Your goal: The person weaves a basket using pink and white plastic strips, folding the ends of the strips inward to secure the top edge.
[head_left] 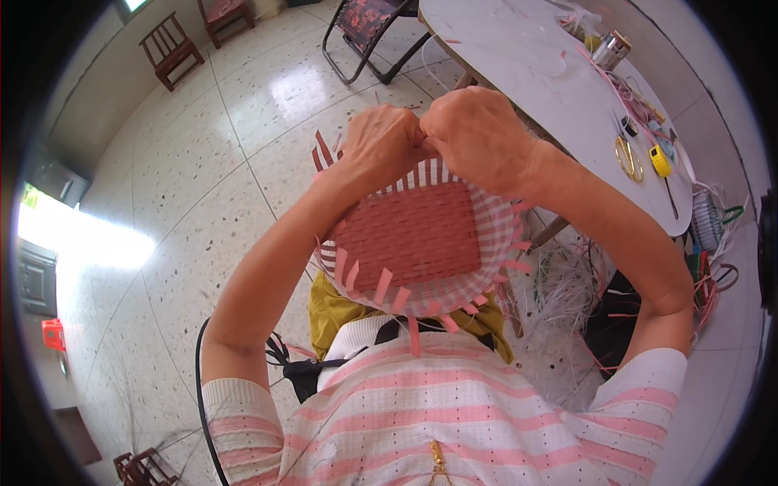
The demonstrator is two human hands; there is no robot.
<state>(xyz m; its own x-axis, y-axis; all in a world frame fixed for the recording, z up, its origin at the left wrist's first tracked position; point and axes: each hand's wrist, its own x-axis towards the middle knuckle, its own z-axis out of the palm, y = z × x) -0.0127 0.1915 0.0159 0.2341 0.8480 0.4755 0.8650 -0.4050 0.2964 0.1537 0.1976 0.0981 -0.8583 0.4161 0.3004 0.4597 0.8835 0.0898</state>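
A woven basket (pixel 409 235) rests on my lap, its opening toward me. Its base is reddish-brown, its wall white and pink bands, and loose pink strip ends (pixel 383 285) stick out around the rim. My left hand (pixel 382 139) is closed at the basket's far rim, fingers curled and pressed together. Right against it, my right hand (pixel 478 134) is also closed on that far edge, thumb and fingers pinching. The fingertips of both hands meet there, and they hide exactly which strip or bit of rim they grip.
To the right stands a white table (pixel 519 40) with scissors (pixel 627 159), a yellow tape measure (pixel 660 161), a metal can (pixel 612 50) and loose strips. Tangled white strips (pixel 559 300) lie on the floor beside me. A folding chair (pixel 366 32) and a wooden chair (pixel 170 50) stand ahead.
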